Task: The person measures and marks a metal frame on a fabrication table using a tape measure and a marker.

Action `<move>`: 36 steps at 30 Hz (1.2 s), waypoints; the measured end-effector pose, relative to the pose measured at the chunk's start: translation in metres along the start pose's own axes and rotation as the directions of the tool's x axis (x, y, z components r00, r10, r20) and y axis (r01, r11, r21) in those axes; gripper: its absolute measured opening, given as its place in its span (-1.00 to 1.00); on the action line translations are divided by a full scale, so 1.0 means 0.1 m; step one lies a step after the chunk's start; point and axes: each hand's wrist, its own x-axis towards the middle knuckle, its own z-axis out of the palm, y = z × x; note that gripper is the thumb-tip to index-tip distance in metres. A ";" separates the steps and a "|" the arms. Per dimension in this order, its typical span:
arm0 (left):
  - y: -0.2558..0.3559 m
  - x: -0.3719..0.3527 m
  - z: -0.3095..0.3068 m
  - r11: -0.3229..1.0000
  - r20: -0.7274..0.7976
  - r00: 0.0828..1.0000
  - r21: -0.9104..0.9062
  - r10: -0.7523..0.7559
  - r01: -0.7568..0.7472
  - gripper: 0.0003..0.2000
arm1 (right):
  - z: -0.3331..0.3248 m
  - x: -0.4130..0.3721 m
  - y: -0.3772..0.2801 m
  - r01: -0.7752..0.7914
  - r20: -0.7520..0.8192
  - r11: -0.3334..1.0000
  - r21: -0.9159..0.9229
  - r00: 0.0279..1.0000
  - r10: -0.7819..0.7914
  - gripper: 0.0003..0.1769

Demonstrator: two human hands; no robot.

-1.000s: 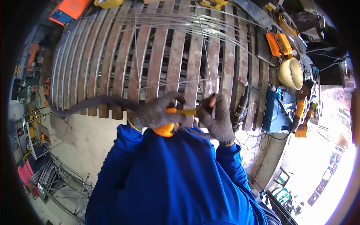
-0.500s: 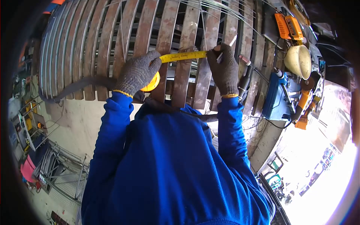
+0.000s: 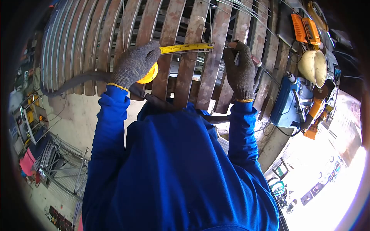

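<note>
My left hand (image 3: 135, 66), in a grey knit glove with a yellow cuff, is closed around a tape measure with a round yellow case (image 3: 149, 74). Its yellow blade (image 3: 185, 48) stretches to the right across the brown metal slats (image 3: 187, 63), and the end hook lies by one slat. My right hand (image 3: 242, 73), gloved the same way, is just right of the blade's end and apart from it. Its fingers are bent around a thin pale stick (image 3: 236, 58), mostly hidden by the glove; its exact kind cannot be made out.
Thin metal rods (image 3: 241, 9) lie over the slats at the top. On the right are a blue tool case (image 3: 283, 104), a cream bowl-shaped piece (image 3: 312, 67), orange boxes (image 3: 305, 29) and an angle grinder (image 3: 318, 102). A dark hose or strap (image 3: 77, 81) runs along the near edge.
My right hand has let go of the tape's end and moved right. My left hand with the tape measure has shifted slightly left and up. The pale stick's tip no longer shows above the right glove.
</note>
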 end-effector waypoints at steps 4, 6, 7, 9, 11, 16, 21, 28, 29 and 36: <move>0.10 0.02 -0.04 0.990 -0.083 0.994 0.122 0.075 -0.064 -0.65 | 0.01 -0.01 -0.03 0.071 0.011 0.997 0.013 0.997 -0.071 -0.74; 0.12 0.02 -0.03 0.989 -0.105 0.993 0.143 0.063 -0.048 -0.65 | -0.01 0.01 -0.08 0.067 0.056 0.998 0.001 0.996 -0.067 -0.73; 0.12 0.03 -0.02 0.985 -0.079 0.996 0.170 0.042 -0.028 -0.65 | -0.01 0.01 -0.08 0.067 0.054 0.998 0.003 0.996 -0.067 -0.73; 0.15 0.04 -0.03 0.980 -0.054 0.998 0.199 0.021 -0.010 -0.66 | 0.04 0.06 -0.07 0.078 0.061 0.997 -0.010 0.995 -0.077 -0.70; 0.22 0.05 -0.06 0.967 0.057 0.996 0.249 -0.070 0.054 -0.59 | 0.10 0.11 -0.06 0.107 0.068 0.994 -0.012 0.992 -0.106 -0.70; 0.40 0.06 -0.13 0.956 0.079 0.983 0.256 -0.169 0.144 -0.60 | 0.23 0.20 -0.05 0.195 0.148 0.981 0.019 0.969 -0.196 -0.72; 0.51 0.11 0.00 0.947 0.046 0.967 0.223 -0.249 0.233 -0.61 | 0.29 0.17 -0.01 0.222 0.121 0.975 0.018 0.967 -0.223 -0.71; 0.54 0.19 0.23 0.960 -0.027 0.982 0.205 -0.188 0.189 -0.61 | 0.26 0.09 0.03 0.189 0.116 0.980 0.055 0.974 -0.195 -0.71; 0.50 0.19 0.27 0.967 -0.054 0.984 0.186 -0.168 0.176 -0.62 | 0.25 0.09 0.05 0.187 0.114 0.981 0.055 0.975 -0.193 -0.71; 0.52 0.17 0.23 0.966 -0.040 0.989 0.211 -0.142 0.147 -0.66 | 0.07 -0.06 -0.01 0.192 -0.035 0.960 0.203 0.981 -0.189 -0.77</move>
